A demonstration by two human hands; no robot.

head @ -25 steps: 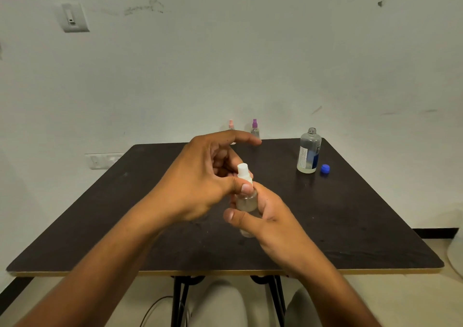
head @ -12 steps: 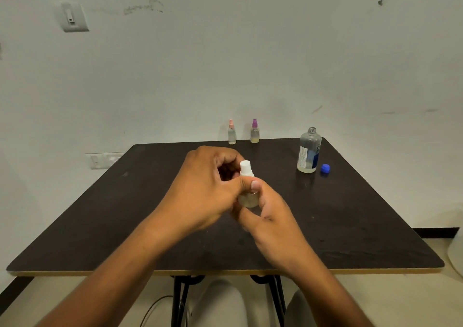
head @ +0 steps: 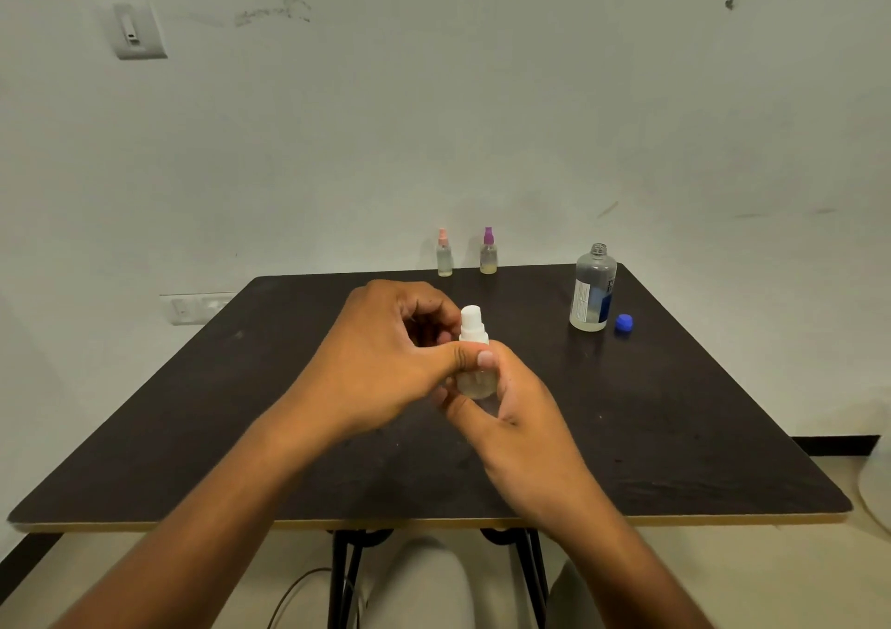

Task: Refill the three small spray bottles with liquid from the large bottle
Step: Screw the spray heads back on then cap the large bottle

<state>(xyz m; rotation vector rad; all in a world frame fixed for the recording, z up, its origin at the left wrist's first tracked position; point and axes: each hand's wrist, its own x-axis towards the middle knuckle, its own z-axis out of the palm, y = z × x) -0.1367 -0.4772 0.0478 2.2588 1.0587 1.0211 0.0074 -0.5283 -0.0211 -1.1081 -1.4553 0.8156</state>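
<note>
A small clear spray bottle (head: 475,380) with a white spray top (head: 472,324) is held upright above the middle of the dark table (head: 675,426). My right hand (head: 511,416) grips its body from below and the right. My left hand (head: 385,358) pinches the white top's collar between thumb and curled fingers. Two more small spray bottles stand at the table's far edge: one with a pink top (head: 444,253) and one with a purple top (head: 488,252). The large clear bottle (head: 592,291) stands uncapped at the far right, its blue cap (head: 624,325) lying beside it.
The table's far edge meets a white wall. A wall socket (head: 193,308) sits to the left below table height. Black table legs (head: 344,575) and my knees show below the near edge.
My left hand's fingers have curled in round the white top, and both hands with the bottle shifted slightly away from me. The pink-topped bottle, earlier hidden behind my finger, now shows.
</note>
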